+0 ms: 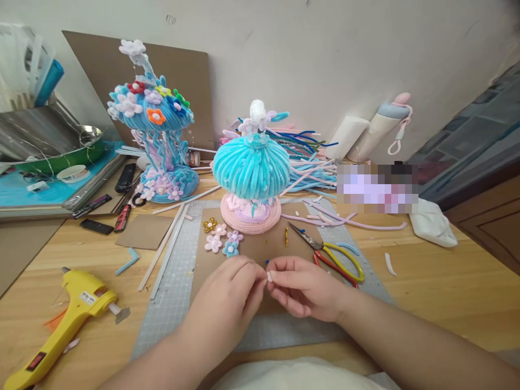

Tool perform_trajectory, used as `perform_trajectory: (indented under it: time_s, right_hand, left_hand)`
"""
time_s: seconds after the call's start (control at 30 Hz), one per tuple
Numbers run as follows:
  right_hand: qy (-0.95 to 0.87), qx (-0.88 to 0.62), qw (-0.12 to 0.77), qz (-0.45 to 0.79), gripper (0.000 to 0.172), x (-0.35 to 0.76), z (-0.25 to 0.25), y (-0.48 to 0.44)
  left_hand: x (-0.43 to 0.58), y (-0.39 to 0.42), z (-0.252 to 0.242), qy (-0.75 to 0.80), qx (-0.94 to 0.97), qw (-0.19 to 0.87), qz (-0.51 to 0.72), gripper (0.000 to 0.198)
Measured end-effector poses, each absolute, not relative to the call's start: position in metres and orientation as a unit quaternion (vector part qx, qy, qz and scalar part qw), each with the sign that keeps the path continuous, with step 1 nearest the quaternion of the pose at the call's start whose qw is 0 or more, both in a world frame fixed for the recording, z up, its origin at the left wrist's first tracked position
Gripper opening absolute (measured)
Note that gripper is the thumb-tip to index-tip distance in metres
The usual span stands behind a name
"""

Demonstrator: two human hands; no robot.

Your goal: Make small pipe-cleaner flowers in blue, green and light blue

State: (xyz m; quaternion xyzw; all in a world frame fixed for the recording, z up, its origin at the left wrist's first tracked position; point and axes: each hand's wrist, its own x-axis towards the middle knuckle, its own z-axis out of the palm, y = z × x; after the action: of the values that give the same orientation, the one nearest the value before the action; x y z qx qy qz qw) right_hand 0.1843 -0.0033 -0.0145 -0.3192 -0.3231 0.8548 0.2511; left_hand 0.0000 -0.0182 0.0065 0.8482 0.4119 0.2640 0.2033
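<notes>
Between the fingertips of both hands is a small pale pink piece (pixel 269 277), seemingly a bit of pipe cleaner. My left hand (pixel 233 295) pinches at its left side, back of the hand towards me. On the other side, my right hand (pixel 306 287) grips it with thumb and forefinger, the lower fingers curled. Beyond them, several pipe-cleaner flowers (pixel 231 248) lie on brown cardboard (pixel 260 246). A turquoise pipe-cleaner lamp (pixel 251 168) with a pink base stands behind. Pliers (pixel 343 260) with a yellow and a red handle rest beside my right hand.
A yellow glue gun (pixel 77 319) lies at the left front. A blue flowered lamp (pixel 152 119) stands at the back left. Loose pipe cleaners (pixel 312 176) are piled behind the turquoise lamp. A grey cutting mat (pixel 162 319) lies under the cardboard; a white packet (pixel 433 222) is at right.
</notes>
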Motion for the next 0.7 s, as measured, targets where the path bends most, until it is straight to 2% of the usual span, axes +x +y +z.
perform_trajectory:
  time_s: [0.23, 0.4, 0.6, 0.7]
  right_hand:
    - [-0.221, -0.212, 0.218, 0.927, 0.008, 0.1857, -0.0133, -0.0036]
    - [-0.257, -0.245, 0.244, 0.902, 0.012, 0.1846, -0.0127, -0.0031]
    - [-0.272, -0.275, 0.257, 0.885, 0.016, 0.1817, -0.0122, -0.0046]
    - [-0.326, -0.297, 0.262, 0.858, 0.021, 0.1817, -0.0152, -0.0056]
  left_hand:
    - [-0.0026, -0.0176, 0.0074, 0.362, 0.861, 0.159, 0.322, 0.012]
    - [0.0002, -0.0173, 0.0122, 0.386, 0.866, 0.163, 0.275, 0.01]
    - [0.0016, -0.0184, 0.0128, 0.391, 0.888, 0.123, 0.206, 0.017]
    - [0.0007, -0.0194, 0.0122, 0.395, 0.888, 0.144, 0.187, 0.019]
